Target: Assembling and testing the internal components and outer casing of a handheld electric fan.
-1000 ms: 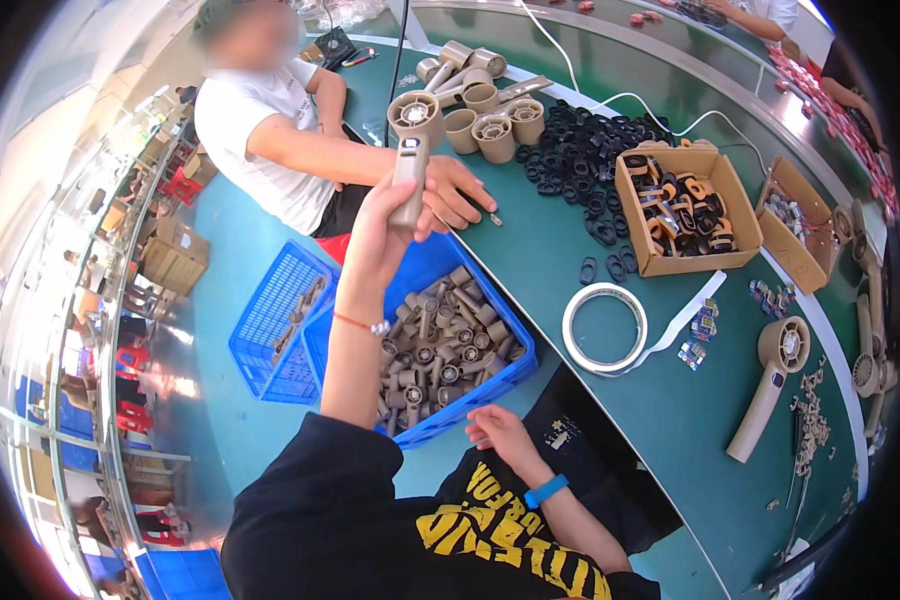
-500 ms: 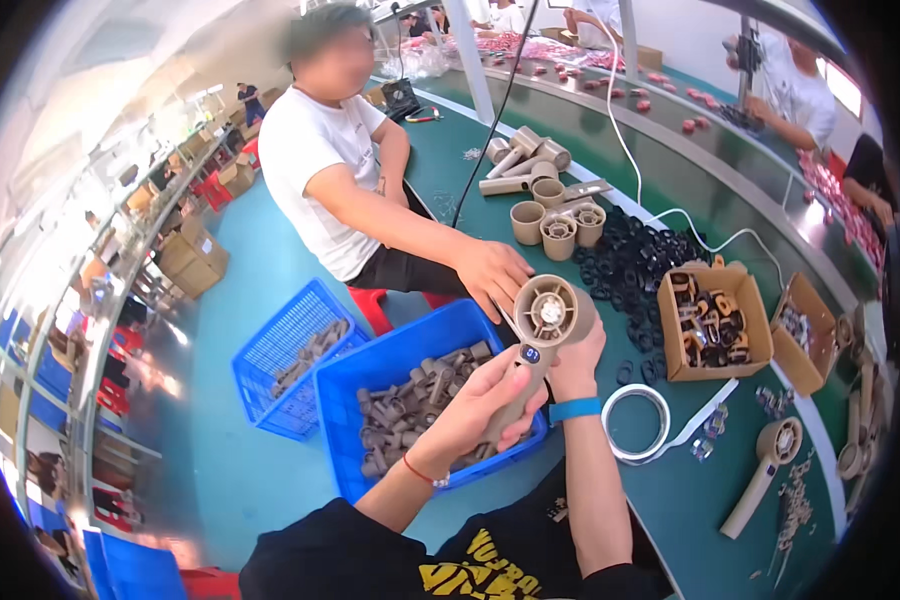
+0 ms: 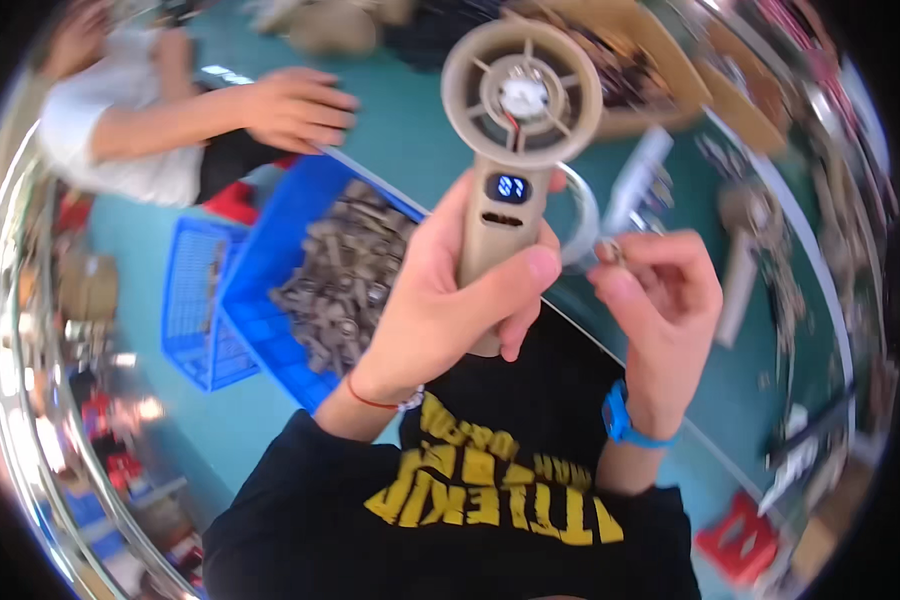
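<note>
A teal bench (image 3: 420,150) is seen running from the upper left to the lower right, its near edge bent by the lens; much of it is blurred; a roll of clear tape (image 3: 582,225) is laid flat on it, partly hidden; cardboard boxes (image 3: 660,95) are set near the far edge; a white strip (image 3: 638,175) is laid just beside them; small parts (image 3: 785,290) are scattered toward the right end, too blurred to be told apart; a co-worker's hand (image 3: 295,105) is rested on the bench at the upper left; below the bench edge, two blue crates (image 3: 270,290) are stood on the teal floor (image 3: 240,430), the nearer one filled with grey-brown parts (image 3: 345,275).
</note>
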{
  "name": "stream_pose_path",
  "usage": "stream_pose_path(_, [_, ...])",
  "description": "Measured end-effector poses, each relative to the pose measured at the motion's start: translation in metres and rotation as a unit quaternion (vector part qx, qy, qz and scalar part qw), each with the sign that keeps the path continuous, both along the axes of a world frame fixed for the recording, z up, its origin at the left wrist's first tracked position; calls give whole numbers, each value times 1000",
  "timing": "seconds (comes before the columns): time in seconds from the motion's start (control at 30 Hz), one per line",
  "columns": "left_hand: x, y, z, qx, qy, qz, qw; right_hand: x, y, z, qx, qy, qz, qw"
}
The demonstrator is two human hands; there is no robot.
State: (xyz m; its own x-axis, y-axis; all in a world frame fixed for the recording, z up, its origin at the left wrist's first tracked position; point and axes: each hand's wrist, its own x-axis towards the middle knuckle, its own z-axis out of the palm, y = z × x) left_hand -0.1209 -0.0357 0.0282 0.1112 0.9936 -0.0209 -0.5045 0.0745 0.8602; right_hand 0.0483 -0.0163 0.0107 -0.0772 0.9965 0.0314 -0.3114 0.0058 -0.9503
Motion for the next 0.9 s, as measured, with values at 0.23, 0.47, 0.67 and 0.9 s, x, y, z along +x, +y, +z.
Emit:
stream_pose_path(0.23, [83, 15, -17, -62, -14, -129, 990, 76, -19, -8, 156, -149, -50, 975])
stream_pose_path(0.47, [102, 8, -19, -52, -6, -128, 990, 90, -32, -8, 150, -112, -77, 979])
stream_pose_path(0.67, [100, 2, -23, -41, -22, -138, 989, 93, -34, -9, 132, -233, -82, 960])
stream_pose_path(0.9, [102, 1, -29, -46, -12, -157, 986, 91, -41, -6, 159, -324, -57, 931])
